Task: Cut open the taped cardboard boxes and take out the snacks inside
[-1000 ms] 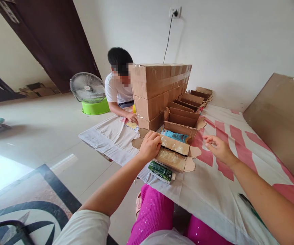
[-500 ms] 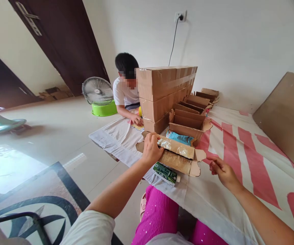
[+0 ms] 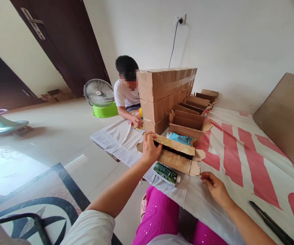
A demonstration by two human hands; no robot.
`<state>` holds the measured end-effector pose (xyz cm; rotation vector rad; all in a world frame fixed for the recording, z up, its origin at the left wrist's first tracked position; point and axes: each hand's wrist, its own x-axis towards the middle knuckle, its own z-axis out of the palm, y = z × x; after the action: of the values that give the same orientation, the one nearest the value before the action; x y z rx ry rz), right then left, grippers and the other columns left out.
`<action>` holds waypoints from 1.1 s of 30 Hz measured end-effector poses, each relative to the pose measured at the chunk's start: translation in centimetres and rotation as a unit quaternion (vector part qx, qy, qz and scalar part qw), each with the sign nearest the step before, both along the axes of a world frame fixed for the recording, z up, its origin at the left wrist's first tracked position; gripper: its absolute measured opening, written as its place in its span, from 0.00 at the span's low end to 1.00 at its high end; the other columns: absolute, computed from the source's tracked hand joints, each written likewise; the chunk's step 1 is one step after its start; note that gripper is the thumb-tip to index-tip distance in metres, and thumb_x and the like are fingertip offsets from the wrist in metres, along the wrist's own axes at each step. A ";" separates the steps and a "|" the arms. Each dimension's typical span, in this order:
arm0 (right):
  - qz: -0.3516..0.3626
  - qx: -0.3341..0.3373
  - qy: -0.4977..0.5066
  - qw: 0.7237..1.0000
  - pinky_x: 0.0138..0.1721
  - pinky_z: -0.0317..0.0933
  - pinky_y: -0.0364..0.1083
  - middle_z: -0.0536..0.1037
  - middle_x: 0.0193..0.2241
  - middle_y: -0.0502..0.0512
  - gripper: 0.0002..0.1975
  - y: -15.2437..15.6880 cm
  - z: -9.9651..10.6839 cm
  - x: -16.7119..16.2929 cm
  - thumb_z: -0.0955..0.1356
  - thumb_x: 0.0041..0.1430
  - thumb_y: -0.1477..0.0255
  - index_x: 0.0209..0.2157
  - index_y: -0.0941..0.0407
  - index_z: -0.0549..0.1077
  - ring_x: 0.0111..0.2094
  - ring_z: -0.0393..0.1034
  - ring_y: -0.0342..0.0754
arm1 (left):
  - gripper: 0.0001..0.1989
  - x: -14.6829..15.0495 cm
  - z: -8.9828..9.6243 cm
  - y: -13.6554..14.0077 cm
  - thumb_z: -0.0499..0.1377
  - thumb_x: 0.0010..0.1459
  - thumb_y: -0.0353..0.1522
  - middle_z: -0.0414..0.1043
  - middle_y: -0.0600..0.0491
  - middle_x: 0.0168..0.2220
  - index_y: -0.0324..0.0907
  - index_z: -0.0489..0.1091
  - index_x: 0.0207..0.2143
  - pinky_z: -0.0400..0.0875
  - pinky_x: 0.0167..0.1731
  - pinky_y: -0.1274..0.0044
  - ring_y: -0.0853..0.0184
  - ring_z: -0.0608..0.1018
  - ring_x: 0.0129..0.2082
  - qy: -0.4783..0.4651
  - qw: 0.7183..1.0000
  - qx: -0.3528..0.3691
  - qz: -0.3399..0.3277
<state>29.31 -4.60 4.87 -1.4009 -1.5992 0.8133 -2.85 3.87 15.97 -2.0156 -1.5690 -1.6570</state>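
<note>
A long, flat cardboard box point(image 3: 174, 160) lies in front of me on the cloth-covered table, its two taped top flaps parted along a dark slot. My left hand point(image 3: 150, 148) is closed on its left part, thumb at the slot and fingers over the far flap. Just off the box's lower right end flap is my right hand point(image 3: 214, 187), fingers loosely bent and apart, with nothing seen in them. A green carton point(image 3: 166, 174) with a white cap lies against the near side of the box. Behind the box is a blue packet point(image 3: 179, 137).
Taped cardboard boxes point(image 3: 162, 85) are stacked beyond, with several open boxes point(image 3: 187, 119) to their right. A black knife-like tool point(image 3: 271, 221) lies at the right. Another person point(image 3: 126, 92) leans on the table's far left side, near a fan point(image 3: 99, 92).
The slot between the box's flaps has widened. My right hand has moved left and down, to near the lower end flap. The black tool by my right forearm has come into view.
</note>
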 end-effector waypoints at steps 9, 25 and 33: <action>-0.100 0.064 -0.039 0.992 0.31 0.66 0.45 0.77 0.27 0.54 0.22 -2.3 -1.0 -1.9 0.59 0.63 0.52 0.35 0.55 0.73 0.27 0.71 0.48 | 0.12 -0.7 2.7 2.4 0.62 0.53 0.28 0.63 0.52 0.40 0.45 0.61 0.36 0.71 0.43 0.68 0.63 0.72 0.40 -0.027 0.997 -0.071 0.001; -0.053 0.117 -0.039 0.991 0.23 0.54 0.42 0.60 0.18 0.45 0.24 -3.1 -0.7 -2.0 0.56 0.66 0.54 0.21 0.53 0.58 0.20 0.56 0.43 | 0.04 1.8 2.7 4.5 0.62 0.55 0.28 0.70 0.52 0.31 0.44 0.69 0.30 0.69 0.38 0.70 0.61 0.72 0.35 0.286 0.949 -0.099 -0.088; -0.107 0.115 -0.048 0.986 0.33 0.65 0.45 0.75 0.29 0.53 0.15 -2.4 -1.5 -1.7 0.62 0.65 0.59 0.33 0.55 0.72 0.30 0.71 0.47 | 0.02 2.0 3.0 3.7 0.59 0.58 0.28 0.72 0.49 0.40 0.43 0.70 0.34 0.68 0.45 0.66 0.58 0.71 0.43 0.280 0.950 -0.084 -0.111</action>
<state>27.63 -6.97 3.35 -1.4303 -1.5266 0.4265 -0.90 7.58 18.93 -2.5255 -1.3437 -0.8795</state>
